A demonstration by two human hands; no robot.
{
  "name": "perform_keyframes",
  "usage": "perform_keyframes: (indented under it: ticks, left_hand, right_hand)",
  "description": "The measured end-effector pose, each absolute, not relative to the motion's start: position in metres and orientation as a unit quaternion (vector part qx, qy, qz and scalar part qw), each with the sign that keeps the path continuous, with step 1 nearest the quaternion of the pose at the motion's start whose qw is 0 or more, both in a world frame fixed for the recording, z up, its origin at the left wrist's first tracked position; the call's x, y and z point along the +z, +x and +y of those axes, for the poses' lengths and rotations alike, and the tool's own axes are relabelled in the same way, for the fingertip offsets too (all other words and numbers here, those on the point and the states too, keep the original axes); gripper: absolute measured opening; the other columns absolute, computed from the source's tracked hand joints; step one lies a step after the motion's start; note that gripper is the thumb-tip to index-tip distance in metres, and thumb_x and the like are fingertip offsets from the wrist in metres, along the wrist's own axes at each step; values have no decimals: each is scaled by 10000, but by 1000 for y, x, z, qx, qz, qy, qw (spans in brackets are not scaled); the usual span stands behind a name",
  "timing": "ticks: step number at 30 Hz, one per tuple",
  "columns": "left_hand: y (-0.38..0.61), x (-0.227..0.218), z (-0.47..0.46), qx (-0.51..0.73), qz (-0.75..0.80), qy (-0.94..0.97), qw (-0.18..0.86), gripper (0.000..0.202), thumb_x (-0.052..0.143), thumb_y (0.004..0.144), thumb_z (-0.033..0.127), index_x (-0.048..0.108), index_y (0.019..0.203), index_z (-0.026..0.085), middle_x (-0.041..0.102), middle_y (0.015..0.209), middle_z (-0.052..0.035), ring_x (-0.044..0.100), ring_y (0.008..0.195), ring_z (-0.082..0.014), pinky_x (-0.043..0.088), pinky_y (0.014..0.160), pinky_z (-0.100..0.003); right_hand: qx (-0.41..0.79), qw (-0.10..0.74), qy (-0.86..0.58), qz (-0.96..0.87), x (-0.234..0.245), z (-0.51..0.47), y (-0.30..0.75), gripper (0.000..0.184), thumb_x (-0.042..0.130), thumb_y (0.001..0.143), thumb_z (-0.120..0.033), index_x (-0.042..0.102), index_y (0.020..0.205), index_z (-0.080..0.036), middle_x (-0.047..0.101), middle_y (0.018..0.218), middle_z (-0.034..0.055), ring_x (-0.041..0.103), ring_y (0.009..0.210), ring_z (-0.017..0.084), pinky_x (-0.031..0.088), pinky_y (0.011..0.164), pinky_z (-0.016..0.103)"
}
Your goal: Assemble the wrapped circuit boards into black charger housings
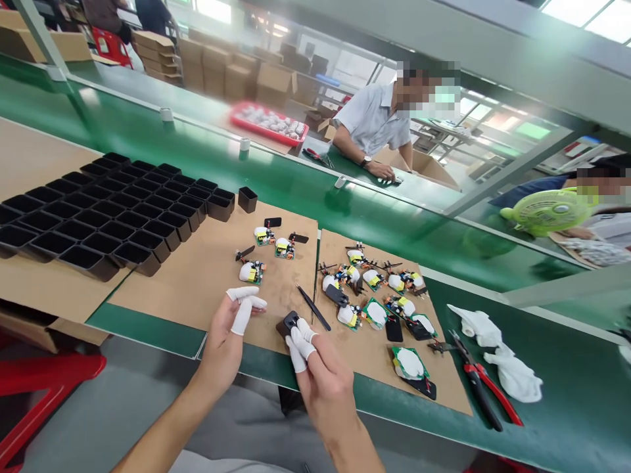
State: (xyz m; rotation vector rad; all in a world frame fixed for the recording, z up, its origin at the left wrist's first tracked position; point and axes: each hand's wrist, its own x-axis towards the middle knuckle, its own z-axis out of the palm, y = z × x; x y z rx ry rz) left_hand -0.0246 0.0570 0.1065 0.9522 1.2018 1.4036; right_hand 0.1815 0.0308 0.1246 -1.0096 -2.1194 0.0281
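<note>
My right hand (315,371), with white finger cots on the fingertips, pinches a small black plastic part (287,322) at the near edge of the brown cardboard sheet (197,282). My left hand (231,332), also in white finger cots, hovers just left of it with fingers bent but apart, holding nothing. Three small circuit boards (252,271) with white and yellow components lie on the cardboard beyond my hands. Black tweezers (313,307) lie just right of my right hand.
Rows of black plastic housings (98,220) fill the left. A second cardboard sheet (444,387) carries several more circuit boards and black covers. Red-handled pliers (480,381) and white cloths (513,374) lie on the green bench at the right. Two people work across the conveyor; a green fan (547,210) stands far right.
</note>
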Motion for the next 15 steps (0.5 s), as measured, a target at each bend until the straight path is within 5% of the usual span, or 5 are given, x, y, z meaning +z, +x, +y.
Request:
perform_keyframes:
  ticks: [15]
  left_hand:
    - [-22,109,55,572,478,394,538,568,643,1079,762,699,1267,229,851,1169,-103,813,1127,-295,622,1109,-481]
  right_hand:
    - [21,375,-406,-833,126,42,184,213,628,1124,-47,798,1130,-174,801,1054,138,868,1041,268,764,910,374]
